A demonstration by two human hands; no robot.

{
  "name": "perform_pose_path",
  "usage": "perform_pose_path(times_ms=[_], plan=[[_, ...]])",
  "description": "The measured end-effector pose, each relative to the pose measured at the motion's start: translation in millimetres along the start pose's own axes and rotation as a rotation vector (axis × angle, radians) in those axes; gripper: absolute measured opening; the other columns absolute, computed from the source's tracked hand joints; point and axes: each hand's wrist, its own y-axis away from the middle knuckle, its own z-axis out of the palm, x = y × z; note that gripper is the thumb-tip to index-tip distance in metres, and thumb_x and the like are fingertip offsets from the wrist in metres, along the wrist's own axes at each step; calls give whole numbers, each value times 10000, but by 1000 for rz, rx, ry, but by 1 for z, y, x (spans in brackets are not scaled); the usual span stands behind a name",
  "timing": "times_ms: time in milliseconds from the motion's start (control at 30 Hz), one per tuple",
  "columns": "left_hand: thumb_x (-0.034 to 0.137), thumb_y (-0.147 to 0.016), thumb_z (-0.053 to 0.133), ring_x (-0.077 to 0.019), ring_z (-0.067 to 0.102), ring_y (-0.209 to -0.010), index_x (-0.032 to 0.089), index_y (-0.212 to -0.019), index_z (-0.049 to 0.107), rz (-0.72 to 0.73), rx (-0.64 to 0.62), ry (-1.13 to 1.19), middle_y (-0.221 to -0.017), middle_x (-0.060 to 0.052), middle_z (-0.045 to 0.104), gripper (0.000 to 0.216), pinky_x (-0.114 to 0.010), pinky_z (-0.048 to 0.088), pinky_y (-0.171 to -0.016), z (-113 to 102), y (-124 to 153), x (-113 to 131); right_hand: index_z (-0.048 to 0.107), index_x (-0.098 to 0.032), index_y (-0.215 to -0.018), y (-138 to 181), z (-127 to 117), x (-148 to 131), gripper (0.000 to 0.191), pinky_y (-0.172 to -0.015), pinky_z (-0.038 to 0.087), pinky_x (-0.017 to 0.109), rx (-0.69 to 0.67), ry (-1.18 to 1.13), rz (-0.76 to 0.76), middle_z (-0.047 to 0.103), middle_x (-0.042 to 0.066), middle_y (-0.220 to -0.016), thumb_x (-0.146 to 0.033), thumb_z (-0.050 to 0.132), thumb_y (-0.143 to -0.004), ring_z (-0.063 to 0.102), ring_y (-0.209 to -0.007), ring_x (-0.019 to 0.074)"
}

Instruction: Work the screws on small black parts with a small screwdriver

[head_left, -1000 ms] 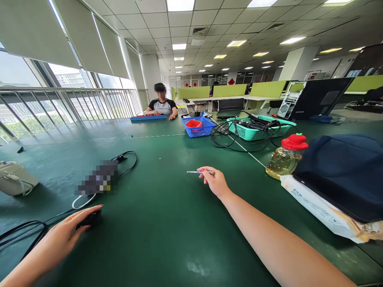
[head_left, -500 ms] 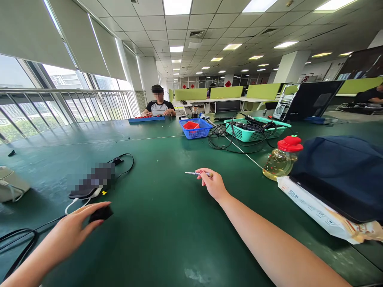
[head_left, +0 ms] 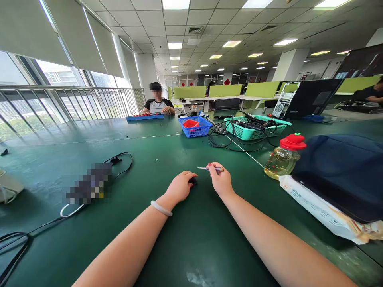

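Note:
My left hand (head_left: 180, 186) rests on the green table (head_left: 155, 151) with its fingers curled over a small black object (head_left: 193, 181), mostly hidden under the hand. A pale bracelet (head_left: 161, 208) circles that wrist. Just to the right, my right hand (head_left: 220, 181) pinches a thin screwdriver-like tool (head_left: 213, 168), its metal tip pointing left above the black object. The two hands are close together near the table's middle.
A blurred device with black and white cables (head_left: 89, 184) lies at the left. A bottle with a red lid (head_left: 284, 157) stands beside a dark blue bag (head_left: 344, 171) at the right. Blue basket (head_left: 196, 126), teal basket (head_left: 257, 128) with cables, and a seated person (head_left: 157, 104) are farther back.
My left hand has carried the small black object from the left side of the table to the middle, beside my right hand. The right hand with the tool shifted slightly right.

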Motion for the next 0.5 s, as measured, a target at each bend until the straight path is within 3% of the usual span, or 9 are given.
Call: perform_pose_path(times_ms=[167, 333, 500], plan=[[146, -798, 716, -263, 546, -1307, 204, -1328, 600, -129, 145, 81, -1393, -96, 601, 545, -417, 409, -1167, 4, 3, -15, 570, -232, -632, 1, 0, -3, 467, -587, 381, 300, 23, 23, -85, 509, -18, -537, -552, 432, -943, 502, -555, 167], [290, -814, 731, -315, 512, -1308, 211, -1173, 718, -172, 94, 17, -1328, -105, 633, 368, -472, 408, -1155, 3, 3, -26, 568, -234, -593, 8, 1, -12, 490, -729, 415, 351, 21, 131, -306, 576, 1, -566, -494, 408, -976, 569, -623, 187], [336, -822, 716, -328, 461, -1337, 222, -1185, 720, -165, 79, -18, -1341, -109, 615, 380, -481, 389, -1161, 7, 3, -27, 589, -237, -627, 14, 4, -16, 444, -894, 386, 402, -8, 212, -447, 649, -2, -620, -413, 424, -1000, 609, -686, 185]])
